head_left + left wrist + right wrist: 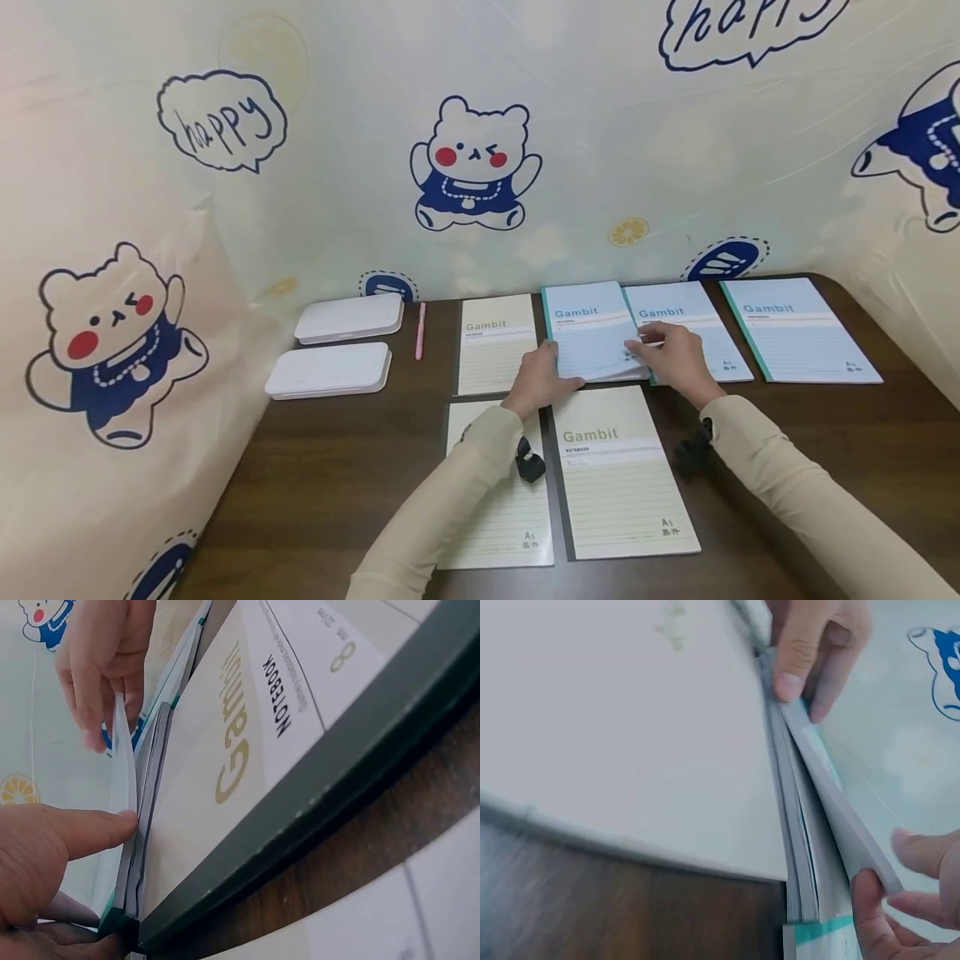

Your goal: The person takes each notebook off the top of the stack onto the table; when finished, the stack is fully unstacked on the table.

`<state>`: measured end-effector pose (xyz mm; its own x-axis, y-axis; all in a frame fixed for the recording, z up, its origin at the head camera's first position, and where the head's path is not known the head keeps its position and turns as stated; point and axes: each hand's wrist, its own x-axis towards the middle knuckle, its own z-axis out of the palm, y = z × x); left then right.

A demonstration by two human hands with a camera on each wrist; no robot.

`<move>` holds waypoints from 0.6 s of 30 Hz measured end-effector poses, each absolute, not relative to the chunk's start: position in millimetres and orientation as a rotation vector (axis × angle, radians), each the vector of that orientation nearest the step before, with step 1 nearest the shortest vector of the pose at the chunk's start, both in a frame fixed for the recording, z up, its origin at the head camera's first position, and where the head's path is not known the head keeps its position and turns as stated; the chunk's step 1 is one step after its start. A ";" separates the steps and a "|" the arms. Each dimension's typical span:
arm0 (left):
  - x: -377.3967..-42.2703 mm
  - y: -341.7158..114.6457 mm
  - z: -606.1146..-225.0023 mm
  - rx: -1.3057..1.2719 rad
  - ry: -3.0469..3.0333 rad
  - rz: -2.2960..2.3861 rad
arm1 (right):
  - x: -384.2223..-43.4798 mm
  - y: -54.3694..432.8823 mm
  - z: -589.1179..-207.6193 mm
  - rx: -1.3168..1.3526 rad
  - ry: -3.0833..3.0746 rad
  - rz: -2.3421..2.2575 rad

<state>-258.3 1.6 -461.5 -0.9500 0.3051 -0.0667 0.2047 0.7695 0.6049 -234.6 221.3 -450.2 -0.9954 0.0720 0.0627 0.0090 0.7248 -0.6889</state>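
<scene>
My left hand point(537, 375) grips the near left corner of a blue notebook point(592, 329), thumb against its near edge; my right hand point(673, 357) pinches its near right corner between thumb and fingers. The notebook lies by the far edge of the table point(322, 483), right of the middle. In the right wrist view its right corner is raised over more page edges point(804, 900); I can't tell how many books those belong to.

To do this well, I'd keep the left corner steady as a pivot, hold the spine in line with what lies below, and lower the right corner gently so no cover bends. A light tap along the near edge should even it up.

Close on its right sits a second blue notebook point(682, 304), which I should avoid nudging; a third blue notebook point(802, 333) is at the far right corner. To the left is a beige notebook point(495, 358), and two more, a left one point(517, 508) and a right one point(622, 492), lie towards the near edge. Further left are a pink pen point(420, 332) and two white cases point(328, 372).
</scene>
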 end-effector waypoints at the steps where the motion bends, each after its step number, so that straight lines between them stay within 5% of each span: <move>1: -257.8 1.1 -461.0 0.406 2.802 0.930 | -236.8 219.8 -450.5 -0.103 -2.849 1.154; 18: -257.6 -1.9 -460.8 0.420 2.774 1.005 | -245.6 218.9 -435.9 -0.333 -3.047 1.127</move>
